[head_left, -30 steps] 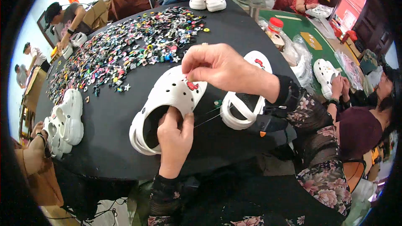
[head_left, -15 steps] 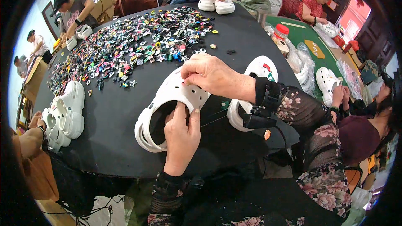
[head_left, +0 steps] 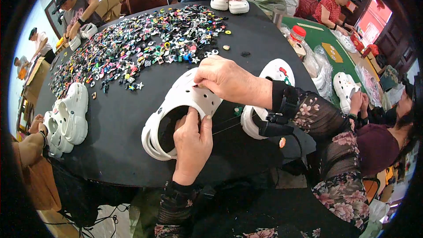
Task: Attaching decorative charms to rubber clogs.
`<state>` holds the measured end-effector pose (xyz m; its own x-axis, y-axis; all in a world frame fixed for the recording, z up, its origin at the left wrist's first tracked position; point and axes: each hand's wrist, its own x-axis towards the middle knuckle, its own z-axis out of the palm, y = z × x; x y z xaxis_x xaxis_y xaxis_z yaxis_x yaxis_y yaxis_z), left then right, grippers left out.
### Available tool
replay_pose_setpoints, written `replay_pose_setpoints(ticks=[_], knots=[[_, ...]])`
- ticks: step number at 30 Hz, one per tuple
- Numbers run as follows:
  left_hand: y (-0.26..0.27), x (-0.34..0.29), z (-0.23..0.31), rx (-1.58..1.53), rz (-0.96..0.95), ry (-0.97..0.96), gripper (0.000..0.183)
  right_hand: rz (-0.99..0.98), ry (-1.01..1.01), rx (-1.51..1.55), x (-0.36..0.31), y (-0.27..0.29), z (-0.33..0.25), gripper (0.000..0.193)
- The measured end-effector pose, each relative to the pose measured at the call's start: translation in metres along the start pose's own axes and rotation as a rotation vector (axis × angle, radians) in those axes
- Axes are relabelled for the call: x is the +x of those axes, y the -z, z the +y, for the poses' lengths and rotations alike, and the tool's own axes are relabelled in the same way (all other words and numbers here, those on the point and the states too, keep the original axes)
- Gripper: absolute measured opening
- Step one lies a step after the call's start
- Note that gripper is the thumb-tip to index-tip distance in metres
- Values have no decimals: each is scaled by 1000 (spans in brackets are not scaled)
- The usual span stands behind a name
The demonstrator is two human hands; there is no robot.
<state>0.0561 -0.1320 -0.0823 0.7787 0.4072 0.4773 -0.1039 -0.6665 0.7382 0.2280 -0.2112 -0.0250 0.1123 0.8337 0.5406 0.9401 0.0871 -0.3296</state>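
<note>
A white clog (head_left: 176, 93) with holes in its upper lies on the black table in front of me, toe pointing away. My left hand (head_left: 194, 143) grips it at the opening, fingers inside and thumb outside on the upper. Above the toe, my right hand (head_left: 231, 81) is closed in a pinch at one of the holes. A small shoe charm with a bit of red shows at its fingertips, mostly hidden by them. Right of my wrist rests a second white clog (head_left: 250, 122), carrying a red charm (head_left: 283, 70) and a green one near its toe.
A wide heap of colourful charms (head_left: 145, 44) covers the far left of the black table (head_left: 123, 150). A pair of white clogs (head_left: 74, 119) stands at left, beside another person's arm. An orange charm (head_left: 282, 142) lies near the right edge. Several people handle white clogs around.
My right hand keeps its pinch at the toe with only a slight shift. The left hand stays in the clog's opening. The view has moved a little.
</note>
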Motion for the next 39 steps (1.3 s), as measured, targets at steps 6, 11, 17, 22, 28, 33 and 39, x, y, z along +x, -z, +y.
replay_pose_setpoints(ticks=[6, 11, 17, 22, 28, 33, 39], knots=[[-2, -1, -1, -8, 10, -24, 29, -2, 61, -115, 0, -2, -3, 6], [-2, 0, 0, -22, 17, -25, 27, -1, 130, -182, -3, -4, 1, 8], [2, -2, -3, 1, 13, -56, 28, -64, 250, -296, -1, 1, -5, 18], [-5, 0, -2, 24, 14, -118, 27, -124, 288, -419, -9, 5, -8, 18], [-4, -1, -4, 46, 7, -175, 26, -241, 307, -473, -10, 7, -14, 22], [-6, -1, -4, 44, -10, -172, 25, -307, 274, -391, -12, 13, -12, 31], [-3, -1, -3, 77, -41, -165, 27, -327, 270, -306, -13, 4, -7, 41]])
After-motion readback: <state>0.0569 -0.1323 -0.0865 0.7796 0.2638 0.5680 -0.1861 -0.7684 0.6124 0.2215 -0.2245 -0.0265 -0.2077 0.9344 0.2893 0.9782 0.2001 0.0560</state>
